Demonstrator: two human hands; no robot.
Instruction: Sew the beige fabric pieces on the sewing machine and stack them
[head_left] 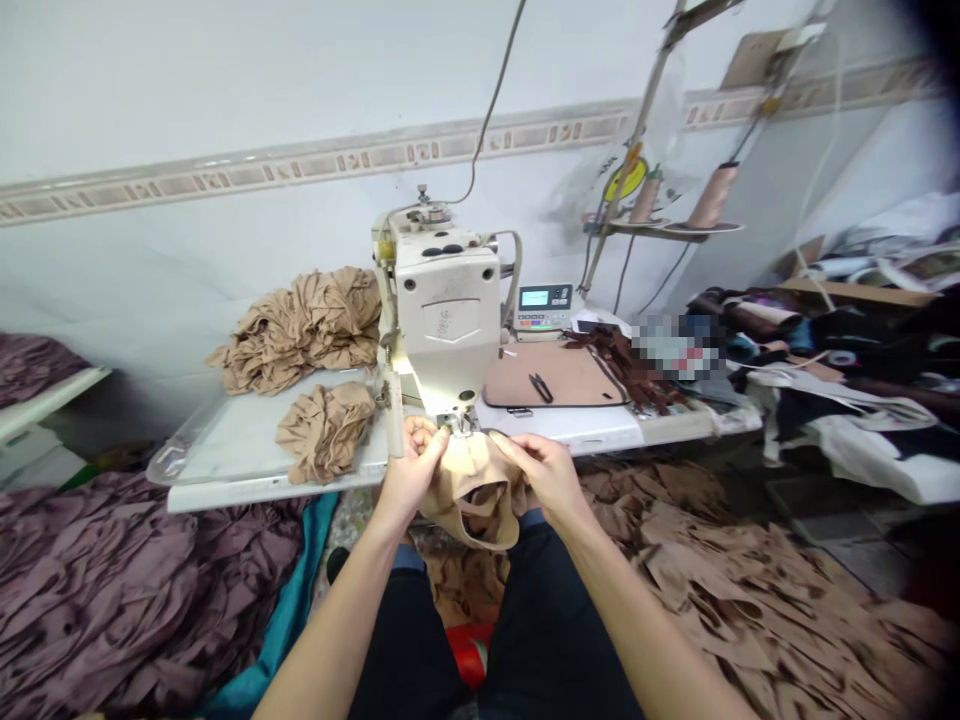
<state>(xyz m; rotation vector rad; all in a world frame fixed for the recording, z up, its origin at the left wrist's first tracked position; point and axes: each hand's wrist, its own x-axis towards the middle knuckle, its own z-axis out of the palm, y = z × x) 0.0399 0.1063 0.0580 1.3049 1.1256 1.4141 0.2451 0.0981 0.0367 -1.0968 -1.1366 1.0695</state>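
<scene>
A tan fabric garment piece [480,505] hangs from the needle area of a white sewing machine [448,300], its looped opening drooping over the table's front edge. My left hand [415,458] pinches the cloth just left of the presser foot [463,424]. On the other side, my right hand [541,468] grips the same cloth between thumb and fingers. Both hands are closed on it, close to the foot. The cloth's far edge under the machine head is hidden.
Crumpled tan cloth piles [315,330] lie left of the machine. Thread snips [540,388] rest on a tan mat [510,370], before a control panel [545,305]. Thread cones [712,195] stand at right. Purple cloth [150,590] and tan pieces [720,570] heap below the table.
</scene>
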